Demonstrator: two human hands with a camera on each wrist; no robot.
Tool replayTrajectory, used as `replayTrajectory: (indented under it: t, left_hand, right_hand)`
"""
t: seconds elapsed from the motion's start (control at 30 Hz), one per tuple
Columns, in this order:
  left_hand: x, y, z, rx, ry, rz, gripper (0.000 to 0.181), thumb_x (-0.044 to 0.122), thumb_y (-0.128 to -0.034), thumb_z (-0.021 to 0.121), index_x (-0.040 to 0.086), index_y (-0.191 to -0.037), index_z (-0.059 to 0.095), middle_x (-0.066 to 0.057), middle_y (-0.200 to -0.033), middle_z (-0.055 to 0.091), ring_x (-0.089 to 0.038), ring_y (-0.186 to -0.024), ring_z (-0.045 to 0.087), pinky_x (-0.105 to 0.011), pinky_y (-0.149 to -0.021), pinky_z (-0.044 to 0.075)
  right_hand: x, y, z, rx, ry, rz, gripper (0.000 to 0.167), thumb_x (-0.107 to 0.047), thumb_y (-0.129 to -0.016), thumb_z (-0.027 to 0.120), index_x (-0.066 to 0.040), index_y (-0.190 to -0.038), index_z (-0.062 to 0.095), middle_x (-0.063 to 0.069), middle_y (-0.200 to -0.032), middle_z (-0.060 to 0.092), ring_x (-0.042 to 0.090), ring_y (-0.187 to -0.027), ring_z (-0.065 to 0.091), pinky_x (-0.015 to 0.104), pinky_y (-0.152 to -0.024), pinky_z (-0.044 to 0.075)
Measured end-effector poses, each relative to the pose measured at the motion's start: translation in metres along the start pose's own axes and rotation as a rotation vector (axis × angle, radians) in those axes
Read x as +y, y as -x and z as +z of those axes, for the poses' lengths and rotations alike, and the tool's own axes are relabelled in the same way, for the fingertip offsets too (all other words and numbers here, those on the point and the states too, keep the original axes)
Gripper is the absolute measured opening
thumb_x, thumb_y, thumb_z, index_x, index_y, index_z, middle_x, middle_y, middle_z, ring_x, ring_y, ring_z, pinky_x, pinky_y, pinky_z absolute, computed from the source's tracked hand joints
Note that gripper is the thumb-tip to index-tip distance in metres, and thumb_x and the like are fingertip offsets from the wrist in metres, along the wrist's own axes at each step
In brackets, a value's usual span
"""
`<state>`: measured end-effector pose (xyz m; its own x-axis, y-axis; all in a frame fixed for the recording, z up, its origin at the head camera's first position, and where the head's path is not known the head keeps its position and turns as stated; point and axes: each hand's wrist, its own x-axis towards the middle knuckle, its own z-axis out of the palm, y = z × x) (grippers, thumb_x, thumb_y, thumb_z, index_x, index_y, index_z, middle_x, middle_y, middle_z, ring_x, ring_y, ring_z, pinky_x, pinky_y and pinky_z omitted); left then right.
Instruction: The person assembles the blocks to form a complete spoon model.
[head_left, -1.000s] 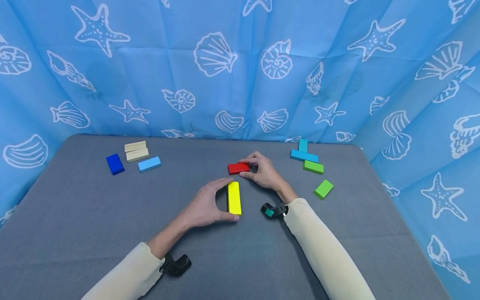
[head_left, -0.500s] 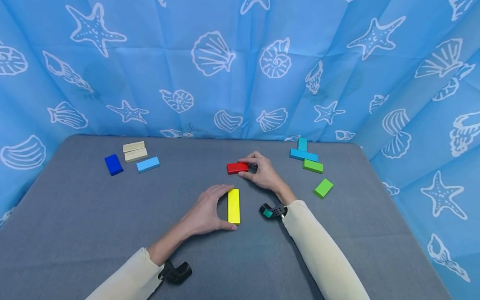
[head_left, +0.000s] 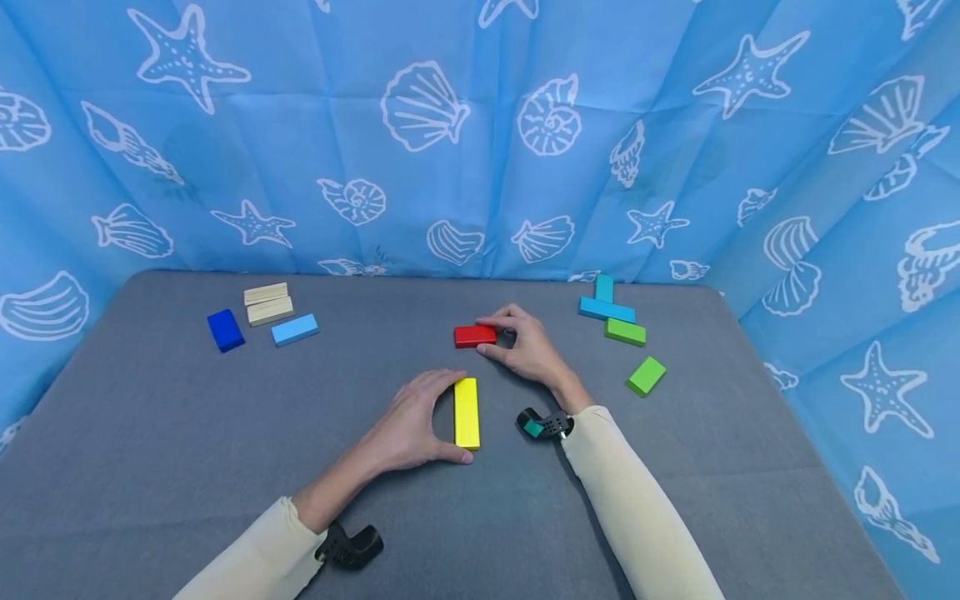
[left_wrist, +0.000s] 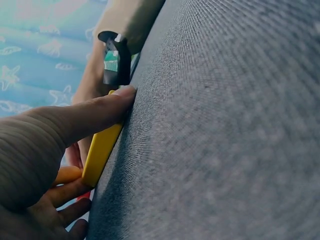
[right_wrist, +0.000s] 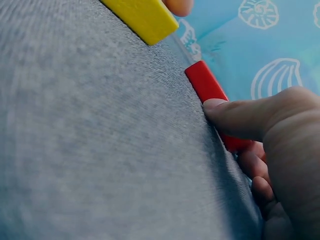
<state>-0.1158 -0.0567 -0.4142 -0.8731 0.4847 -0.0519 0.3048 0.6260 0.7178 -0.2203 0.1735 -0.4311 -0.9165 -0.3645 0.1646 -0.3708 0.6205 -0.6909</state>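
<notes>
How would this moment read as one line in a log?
left hand: grips yellow block; right hand: grips red block; both blocks: apart, on grey cloth

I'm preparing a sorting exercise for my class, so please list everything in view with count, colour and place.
Yellow block: one, yellow, middle of table
Red block: one, red, beyond the yellow block
Dark blue block: one, dark blue, far left
Light blue block: one, light blue, right of the dark blue one
Wooden blocks: two visible, pale, beyond the light blue one
Turquoise blocks: two, turquoise, far right
Green blocks: two, green, nearer than the turquoise ones
Table: one, grey, beneath the blocks
Curtain: blue with white sea shapes, behind the table
Wrist devices: two, black, one per wrist
Sleeves: two, cream, on the arms
Left hand: one, gripping the yellow block
Right hand: one, gripping the red block
</notes>
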Motion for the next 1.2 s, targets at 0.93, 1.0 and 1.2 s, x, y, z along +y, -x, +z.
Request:
replayTrajectory:
  t: [0.93, 1.0, 1.2]
  left_hand:
    - [-0.016, -0.003, -0.010, 0.068, 0.020, 0.070, 0.057, 0.044, -0.0824, 0.083, 0.021, -0.133, 0.070, -0.012, -0.156, 0.045, -0.040, -0.153, 0.017, -0.063, -0.120, 0.000]
    - [-0.018, -0.003, -0.010, 0.076, 0.023, 0.077, 0.057, 0.044, -0.0820, 0.083, 0.021, -0.132, 0.071, -0.012, -0.155, 0.046, -0.040, -0.152, 0.018, -0.063, -0.120, 0.001]
    - [-0.019, -0.004, -0.009, 0.092, 0.039, 0.086, 0.055, 0.045, -0.0814, 0.084, 0.021, -0.130, 0.072, -0.013, -0.154, 0.047, -0.041, -0.151, 0.020, -0.063, -0.120, 0.001]
  right_hand:
    - [-0.004, 0.000, -0.001, -0.016, 0.002, -0.007, 0.042, -0.016, -0.090, 0.079, -0.007, -0.131, 0.069, 0.008, -0.118, 0.060, 0.026, -0.109, 0.055, 0.046, -0.095, 0.046]
    - [-0.004, 0.000, -0.001, -0.016, 0.003, -0.007, 0.041, -0.016, -0.091, 0.079, -0.007, -0.130, 0.070, 0.008, -0.118, 0.060, 0.026, -0.108, 0.055, 0.046, -0.095, 0.046]
    - [-0.008, 0.000, -0.004, -0.012, -0.014, 0.002, 0.038, -0.016, -0.091, 0.079, -0.008, -0.127, 0.071, 0.009, -0.116, 0.060, 0.026, -0.106, 0.055, 0.043, -0.093, 0.046]
